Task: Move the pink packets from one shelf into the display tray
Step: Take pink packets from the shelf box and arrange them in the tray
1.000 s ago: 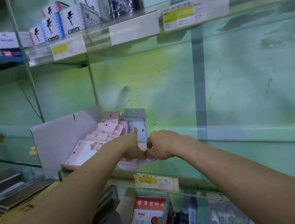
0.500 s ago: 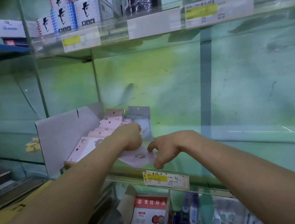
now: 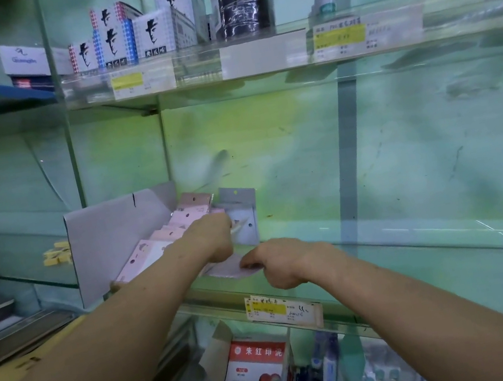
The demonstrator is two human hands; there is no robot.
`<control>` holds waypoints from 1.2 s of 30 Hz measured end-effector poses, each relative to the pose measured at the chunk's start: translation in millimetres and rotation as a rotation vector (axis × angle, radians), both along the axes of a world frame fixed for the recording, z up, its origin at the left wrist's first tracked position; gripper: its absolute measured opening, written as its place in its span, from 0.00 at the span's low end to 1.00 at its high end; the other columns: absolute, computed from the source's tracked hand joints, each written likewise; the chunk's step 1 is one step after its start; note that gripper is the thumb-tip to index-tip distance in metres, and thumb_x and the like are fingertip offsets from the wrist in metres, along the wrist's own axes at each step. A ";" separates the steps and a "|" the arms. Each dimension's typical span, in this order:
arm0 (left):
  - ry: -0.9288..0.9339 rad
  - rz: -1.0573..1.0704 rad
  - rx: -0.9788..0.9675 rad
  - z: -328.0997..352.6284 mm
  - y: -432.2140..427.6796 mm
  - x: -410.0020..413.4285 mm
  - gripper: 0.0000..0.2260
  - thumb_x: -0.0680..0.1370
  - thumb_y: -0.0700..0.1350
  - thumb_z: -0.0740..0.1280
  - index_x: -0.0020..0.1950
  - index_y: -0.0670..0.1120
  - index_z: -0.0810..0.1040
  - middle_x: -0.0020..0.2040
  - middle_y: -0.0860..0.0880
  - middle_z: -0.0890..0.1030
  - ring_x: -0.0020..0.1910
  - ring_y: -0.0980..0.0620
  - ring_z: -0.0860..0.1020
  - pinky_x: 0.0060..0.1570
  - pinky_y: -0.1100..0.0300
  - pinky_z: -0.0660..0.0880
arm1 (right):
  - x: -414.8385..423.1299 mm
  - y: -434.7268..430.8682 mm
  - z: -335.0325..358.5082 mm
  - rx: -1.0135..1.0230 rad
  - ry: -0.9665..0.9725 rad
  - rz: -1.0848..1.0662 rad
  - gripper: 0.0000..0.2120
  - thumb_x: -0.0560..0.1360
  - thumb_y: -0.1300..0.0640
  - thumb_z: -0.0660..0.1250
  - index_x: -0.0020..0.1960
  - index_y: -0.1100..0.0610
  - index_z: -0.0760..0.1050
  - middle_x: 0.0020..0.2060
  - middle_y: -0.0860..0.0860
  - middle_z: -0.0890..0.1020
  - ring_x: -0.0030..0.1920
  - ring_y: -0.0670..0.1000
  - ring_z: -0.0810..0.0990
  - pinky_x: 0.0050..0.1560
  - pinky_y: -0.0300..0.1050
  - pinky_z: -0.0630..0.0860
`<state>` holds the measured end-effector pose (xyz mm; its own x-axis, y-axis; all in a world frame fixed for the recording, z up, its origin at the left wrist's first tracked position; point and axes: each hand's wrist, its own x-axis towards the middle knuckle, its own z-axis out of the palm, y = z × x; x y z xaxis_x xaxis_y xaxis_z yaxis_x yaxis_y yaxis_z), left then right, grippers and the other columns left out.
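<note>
The pink packets (image 3: 164, 239) mostly sit in the tray (image 3: 101, 243) already: at least five, overlapped in one row, with some hidden. One loose packet (image 3: 230, 266) lies flat on the glass shelf (image 3: 420, 238), just in front of the tray's right end. Your right grip (image 3: 276, 263) curls onto its near edge, pinching it. Your left grip (image 3: 218, 236) is curled inside the tray's right end; whether it holds anything I cannot tell. By my reading, only that one packet is left to go in.
</note>
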<state>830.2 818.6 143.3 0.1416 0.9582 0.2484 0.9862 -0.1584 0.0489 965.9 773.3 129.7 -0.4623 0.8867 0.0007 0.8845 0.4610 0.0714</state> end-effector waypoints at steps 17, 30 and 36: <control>0.038 -0.147 0.282 10.5 -28.8 55.7 0.10 0.78 0.45 0.61 0.37 0.46 0.70 0.44 0.43 0.81 0.43 0.44 0.79 0.39 0.59 0.69 | 92.7 -60.0 29.9 0.493 -0.003 -0.389 0.09 0.76 0.64 0.57 0.45 0.56 0.76 0.47 0.57 0.81 0.43 0.59 0.75 0.38 0.44 0.64; 0.303 -0.403 0.487 19.4 -110.2 184.9 0.13 0.74 0.37 0.62 0.32 0.49 0.65 0.39 0.50 0.76 0.54 0.47 0.73 0.71 0.43 0.51 | 178.0 -171.6 34.8 0.484 -0.246 -0.736 0.14 0.74 0.68 0.60 0.55 0.55 0.76 0.48 0.54 0.79 0.41 0.56 0.72 0.37 0.43 0.63; 0.318 -0.517 0.521 22.6 -174.0 251.0 0.09 0.73 0.35 0.61 0.39 0.50 0.70 0.46 0.48 0.81 0.60 0.45 0.71 0.73 0.41 0.46 | 231.7 -250.2 37.0 0.483 -0.280 -0.867 0.14 0.74 0.69 0.60 0.54 0.56 0.76 0.49 0.54 0.79 0.41 0.55 0.70 0.40 0.43 0.64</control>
